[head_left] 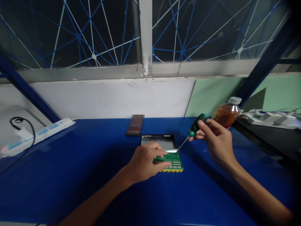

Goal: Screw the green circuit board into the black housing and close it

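My right hand is closed around the black and green handle of a screwdriver. The screwdriver slants down to the left, and its tip meets the upper right part of a green circuit board. Pale rectangular pads cover the board's near half, and a yellow edge shows along its front. My left hand grips the board's left side, thumb at the front and fingers further back, hiding that side. Just behind the board lies an open dark-rimmed casing with a grey inside; the left fingers cover part of it.
A dark phone-like slab lies behind the casing on the blue table. A bottle of amber drink stands beyond my right hand. A white power strip with a plugged-in black cable runs along the left edge.
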Tool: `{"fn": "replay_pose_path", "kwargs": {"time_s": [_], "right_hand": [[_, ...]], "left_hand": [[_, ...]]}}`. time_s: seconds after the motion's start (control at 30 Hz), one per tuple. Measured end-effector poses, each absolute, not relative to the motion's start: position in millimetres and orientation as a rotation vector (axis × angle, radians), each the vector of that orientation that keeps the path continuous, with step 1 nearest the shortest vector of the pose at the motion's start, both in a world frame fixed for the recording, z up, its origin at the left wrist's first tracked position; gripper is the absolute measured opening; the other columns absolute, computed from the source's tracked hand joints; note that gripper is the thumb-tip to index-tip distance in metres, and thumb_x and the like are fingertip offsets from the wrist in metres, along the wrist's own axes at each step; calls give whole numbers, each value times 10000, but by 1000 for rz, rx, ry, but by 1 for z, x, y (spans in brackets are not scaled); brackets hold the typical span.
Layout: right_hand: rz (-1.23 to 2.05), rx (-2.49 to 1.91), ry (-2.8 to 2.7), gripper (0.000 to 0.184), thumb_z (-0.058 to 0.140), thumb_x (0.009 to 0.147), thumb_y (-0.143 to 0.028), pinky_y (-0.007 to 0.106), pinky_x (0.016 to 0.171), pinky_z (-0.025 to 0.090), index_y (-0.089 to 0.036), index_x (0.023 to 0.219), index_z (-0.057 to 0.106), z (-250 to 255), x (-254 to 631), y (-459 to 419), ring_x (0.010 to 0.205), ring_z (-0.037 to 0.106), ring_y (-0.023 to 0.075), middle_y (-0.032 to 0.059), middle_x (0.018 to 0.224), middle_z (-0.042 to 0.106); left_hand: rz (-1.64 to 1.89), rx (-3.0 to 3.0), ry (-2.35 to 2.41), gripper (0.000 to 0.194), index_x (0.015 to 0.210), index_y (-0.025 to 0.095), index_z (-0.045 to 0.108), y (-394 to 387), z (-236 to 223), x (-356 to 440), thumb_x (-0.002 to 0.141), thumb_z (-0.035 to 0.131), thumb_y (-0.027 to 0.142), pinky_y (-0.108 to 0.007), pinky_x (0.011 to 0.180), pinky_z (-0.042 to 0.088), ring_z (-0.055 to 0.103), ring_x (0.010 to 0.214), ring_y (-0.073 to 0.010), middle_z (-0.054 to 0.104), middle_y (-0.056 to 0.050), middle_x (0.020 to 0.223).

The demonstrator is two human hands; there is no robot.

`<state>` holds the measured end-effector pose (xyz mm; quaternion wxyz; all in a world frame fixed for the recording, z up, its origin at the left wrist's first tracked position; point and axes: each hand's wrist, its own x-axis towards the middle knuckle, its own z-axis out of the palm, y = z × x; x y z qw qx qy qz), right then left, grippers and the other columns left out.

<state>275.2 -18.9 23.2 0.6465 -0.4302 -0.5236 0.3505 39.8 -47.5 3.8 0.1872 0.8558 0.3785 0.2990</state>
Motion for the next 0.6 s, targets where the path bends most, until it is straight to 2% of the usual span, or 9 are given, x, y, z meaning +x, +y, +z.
{"fn": "replay_pose_path", "kwargs": {"time_s": [0.27, 0.43, 0.6], "right_hand": [[847, -965, -1228, 157, 611, 846, -358, 314, 538, 573, -207, 873, 582, 21, 268, -23, 515, 661, 167, -12, 614, 634], [863, -964, -1224, 175, 625, 838, -360, 287, 529, 551, -197, 892, 593, 19, 264, -27, 518, 658, 158, -12, 623, 634], [870, -950, -1223, 207, 644, 822, -370, 268, 509, 546, -185, 898, 590, 18, 259, -29, 498, 657, 153, -18, 609, 638]], "left_hand": [[849, 2374, 1077, 206, 920, 197, 731, -48, -6, 48, 770, 688, 332, -283, 646, 488, 605, 709, -156, 658, -43, 843], [920, 2351, 1085, 138, 809, 190, 736, -48, -10, 52, 795, 660, 305, -269, 617, 474, 599, 684, -147, 657, -34, 772], [909, 2381, 1070, 181, 669, 169, 701, -48, -9, 51, 822, 620, 223, -250, 603, 439, 565, 640, -121, 628, -17, 696]]}}
